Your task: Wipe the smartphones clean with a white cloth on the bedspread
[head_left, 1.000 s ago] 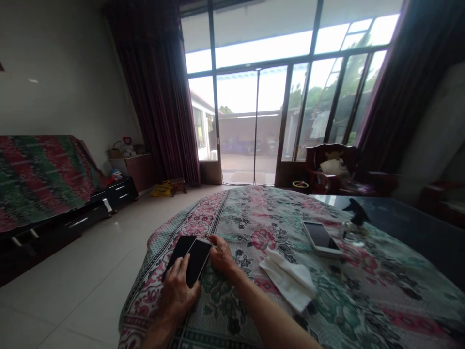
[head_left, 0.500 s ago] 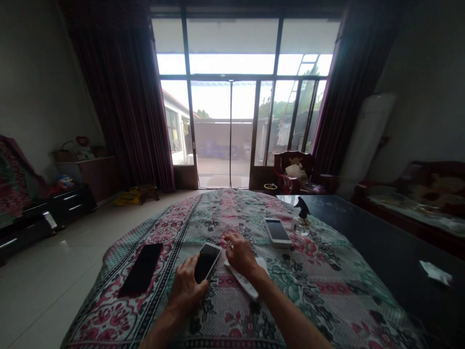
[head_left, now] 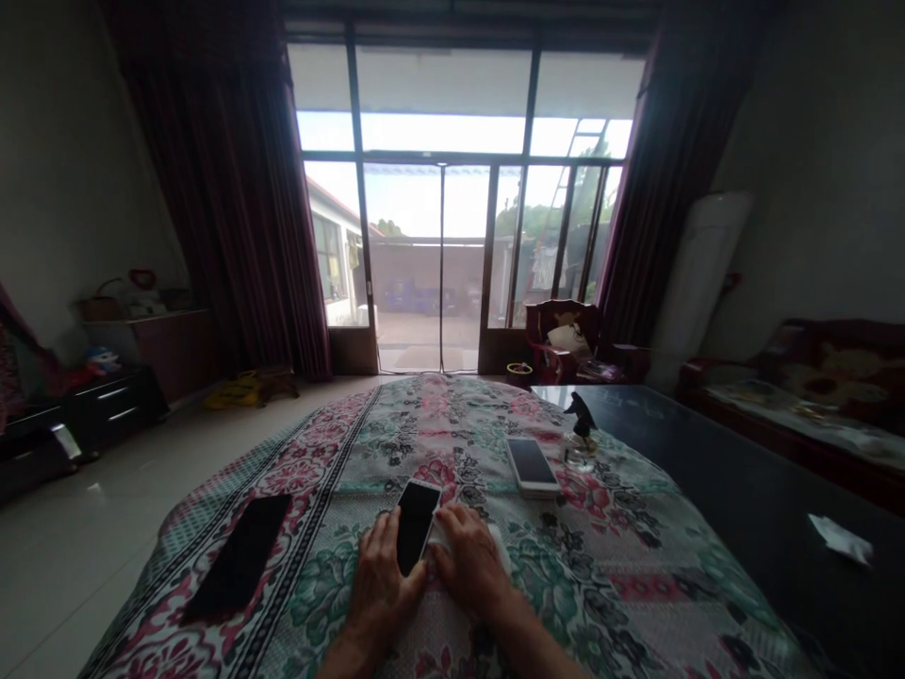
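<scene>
A smartphone (head_left: pixel 417 526) with a dark screen and a white rim lies tilted a little to the right on the patterned cloth. My left hand (head_left: pixel 382 571) grips its left side, thumb near the lower edge. Against the right edge rest the bent fingers of my right hand (head_left: pixel 470 556). A white item (head_left: pixel 501 547) shows partly from under that hand; its kind is hidden. Farther right lie white phones (head_left: pixel 532 467), seemingly stacked. To the left is a flat black panel (head_left: pixel 241 556), like a phone or screen.
The floral cloth (head_left: pixel 566 566) covers the near surface. A small black figurine (head_left: pixel 581 420) on a clear base stands behind the white phones. At right, a dark tabletop (head_left: pixel 707 481) bears a crumpled white tissue (head_left: pixel 840 539). A wooden armchair (head_left: pixel 566 339) stands near the glass doors.
My right hand has come down and back from a raised, pointing pose to the phone's right edge. The phone has turned more upright under my left hand. The view has shifted slightly.
</scene>
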The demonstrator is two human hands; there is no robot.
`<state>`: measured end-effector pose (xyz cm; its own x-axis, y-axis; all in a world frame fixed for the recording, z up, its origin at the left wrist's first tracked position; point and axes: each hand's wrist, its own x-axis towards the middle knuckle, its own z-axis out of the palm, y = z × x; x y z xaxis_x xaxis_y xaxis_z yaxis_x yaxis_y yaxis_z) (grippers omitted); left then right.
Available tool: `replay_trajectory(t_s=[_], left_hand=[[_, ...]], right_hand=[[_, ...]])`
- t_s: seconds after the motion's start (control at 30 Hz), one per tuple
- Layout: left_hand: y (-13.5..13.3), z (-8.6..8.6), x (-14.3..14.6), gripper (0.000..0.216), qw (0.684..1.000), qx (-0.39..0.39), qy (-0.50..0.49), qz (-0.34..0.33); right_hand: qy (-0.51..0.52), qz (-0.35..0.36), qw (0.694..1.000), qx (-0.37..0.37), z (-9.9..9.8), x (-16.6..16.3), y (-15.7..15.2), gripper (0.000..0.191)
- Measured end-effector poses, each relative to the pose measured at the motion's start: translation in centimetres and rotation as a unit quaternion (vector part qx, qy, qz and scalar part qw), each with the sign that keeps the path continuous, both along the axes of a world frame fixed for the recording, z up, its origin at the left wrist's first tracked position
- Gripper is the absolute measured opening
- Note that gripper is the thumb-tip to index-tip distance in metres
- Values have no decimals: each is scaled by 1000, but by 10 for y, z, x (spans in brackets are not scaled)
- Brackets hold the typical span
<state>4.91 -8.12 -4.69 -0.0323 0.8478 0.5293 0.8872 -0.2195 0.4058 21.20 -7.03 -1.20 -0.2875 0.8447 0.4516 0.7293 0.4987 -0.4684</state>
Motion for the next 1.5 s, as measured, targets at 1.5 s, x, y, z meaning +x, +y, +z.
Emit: replay_trajectory(t_s=[1.5], left_hand=[[3,28,3,45,997,-65,7,-39]], right_hand=[[232,-103,967,-14,0,17,39,29]])
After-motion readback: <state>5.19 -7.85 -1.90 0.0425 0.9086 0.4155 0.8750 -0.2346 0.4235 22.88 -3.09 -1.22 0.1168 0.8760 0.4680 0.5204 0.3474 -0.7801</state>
